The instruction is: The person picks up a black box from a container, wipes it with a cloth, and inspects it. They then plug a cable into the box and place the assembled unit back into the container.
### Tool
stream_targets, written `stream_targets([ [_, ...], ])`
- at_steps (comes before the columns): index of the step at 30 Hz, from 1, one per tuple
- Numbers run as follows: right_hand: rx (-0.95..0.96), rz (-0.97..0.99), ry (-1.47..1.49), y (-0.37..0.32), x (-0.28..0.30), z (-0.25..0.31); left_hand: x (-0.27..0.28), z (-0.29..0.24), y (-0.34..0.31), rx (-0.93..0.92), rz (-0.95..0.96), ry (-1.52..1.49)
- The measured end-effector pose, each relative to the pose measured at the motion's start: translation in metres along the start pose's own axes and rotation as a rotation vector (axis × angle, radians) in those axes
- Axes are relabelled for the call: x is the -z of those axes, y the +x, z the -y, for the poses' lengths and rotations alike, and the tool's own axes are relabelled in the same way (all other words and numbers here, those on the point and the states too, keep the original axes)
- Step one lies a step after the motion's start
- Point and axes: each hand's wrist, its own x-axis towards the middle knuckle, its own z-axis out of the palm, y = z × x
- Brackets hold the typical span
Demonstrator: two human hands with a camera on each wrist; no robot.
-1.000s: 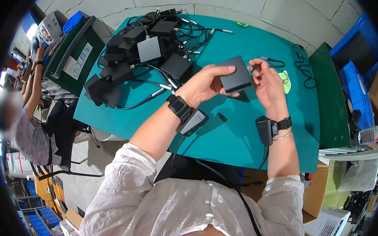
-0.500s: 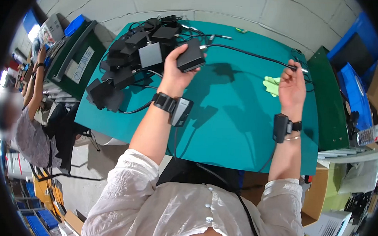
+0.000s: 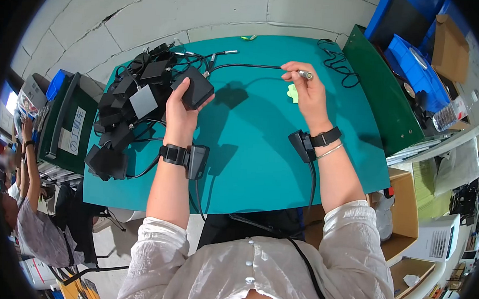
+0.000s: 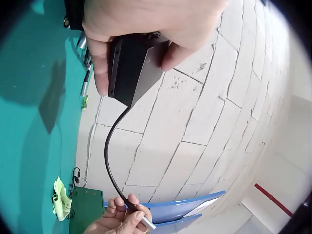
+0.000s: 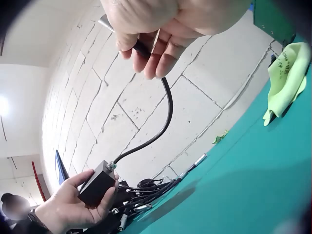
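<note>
1. The left hand (image 3: 183,113) grips a black box (image 3: 198,89), thumb on one side and fingers on another, raised above the tabletop (image 3: 249,166).
2. The right hand (image 3: 310,96) pinches the black cable (image 3: 244,66) just behind its silver plug (image 3: 306,75); the cable runs across from the box.
3. The tabletop is plain teal. A heap of black boxes (image 3: 124,92) with tangled cables covers its left part; a light green cloth (image 5: 287,80) lies near the right hand.
4. Behind is a pale block wall (image 3: 230,11); a dark green cabinet (image 3: 373,86) stands at right.
5. At left, a white label (image 3: 75,130) reads "工具车" (tool cart).
6. Only the right wrist view shows dark writing on the cloth, too blurred to read, and a bright ceiling light (image 5: 4,105).
</note>
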Motion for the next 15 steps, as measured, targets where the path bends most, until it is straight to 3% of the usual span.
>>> stream_targets([
  [9, 0.107, 0.057, -0.292, -0.001, -0.005, 0.007, 0.0, 0.002, 0.0, -0.024, 0.019, 0.006],
  [15, 0.082, 0.043, -0.233, -0.001, -0.008, 0.012, 0.003, 0.004, 0.002, -0.03, 0.056, 0.004],
])
